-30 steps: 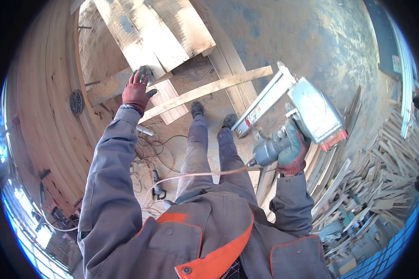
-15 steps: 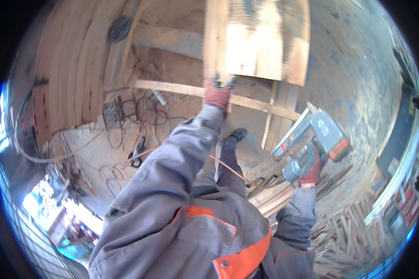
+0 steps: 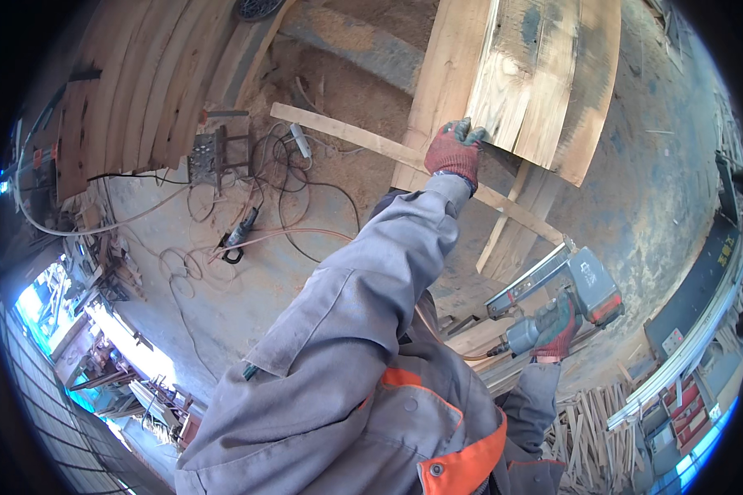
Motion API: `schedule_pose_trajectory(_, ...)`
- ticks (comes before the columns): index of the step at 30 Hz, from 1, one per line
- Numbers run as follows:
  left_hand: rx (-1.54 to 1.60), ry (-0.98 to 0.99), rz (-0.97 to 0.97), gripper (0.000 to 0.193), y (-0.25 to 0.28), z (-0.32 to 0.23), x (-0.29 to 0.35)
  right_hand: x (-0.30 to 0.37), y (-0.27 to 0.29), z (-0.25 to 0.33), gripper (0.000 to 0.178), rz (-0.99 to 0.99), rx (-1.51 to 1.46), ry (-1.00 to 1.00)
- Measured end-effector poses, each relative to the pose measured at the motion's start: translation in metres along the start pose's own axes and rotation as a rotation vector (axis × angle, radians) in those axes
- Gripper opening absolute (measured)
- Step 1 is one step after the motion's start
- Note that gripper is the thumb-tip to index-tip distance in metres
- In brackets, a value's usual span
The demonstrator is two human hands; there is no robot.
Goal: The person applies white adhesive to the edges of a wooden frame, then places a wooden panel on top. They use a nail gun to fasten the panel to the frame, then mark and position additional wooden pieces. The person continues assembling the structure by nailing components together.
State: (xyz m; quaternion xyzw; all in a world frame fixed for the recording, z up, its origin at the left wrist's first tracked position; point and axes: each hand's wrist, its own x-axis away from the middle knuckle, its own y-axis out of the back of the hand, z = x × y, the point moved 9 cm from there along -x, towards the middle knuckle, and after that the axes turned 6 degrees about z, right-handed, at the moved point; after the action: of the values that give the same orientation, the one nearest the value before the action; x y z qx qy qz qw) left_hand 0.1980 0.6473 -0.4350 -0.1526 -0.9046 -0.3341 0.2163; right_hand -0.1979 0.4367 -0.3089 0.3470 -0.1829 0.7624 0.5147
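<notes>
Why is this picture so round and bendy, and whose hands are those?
A person wears the camera on their head. It looks down through a very wide lens, which bends straight things near the rim. Both hands belong to that person. The gloved right hand holds what looks like a nail gun. The gloved left hand is at the end of some wide boards. A thin wooden strip shows on both sides of it. Tangled cords lie on the floor.

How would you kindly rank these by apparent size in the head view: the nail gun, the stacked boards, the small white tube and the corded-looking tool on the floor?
1. stacked boards
2. nail gun, held nearer the camera
3. tool on the floor
4. white tube
</notes>
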Motion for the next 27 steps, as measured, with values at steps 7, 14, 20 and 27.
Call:
schedule_pose_trajectory(7,0.049,0.177,-0.074,0.081,0.012,0.020,0.007,0.002,-0.002,0.019,0.011,0.127,0.070,0.163)
schedule_pose_trajectory(14,-0.200,0.025,0.138,0.054,0.018,0.014,-0.011,-0.014,-0.010,0.046,0.029,0.125,0.017,0.186)
schedule_pose_trajectory(20,-0.527,0.088,0.144,0.043,0.026,-0.004,-0.021,-0.036,-0.058,0.102,0.017,0.211,0.184,0.131)
schedule_pose_trajectory(27,-0.604,0.030,0.208,0.042,0.023,-0.006,-0.024,-0.054,-0.087,0.116,0.016,0.246,0.309,0.105)
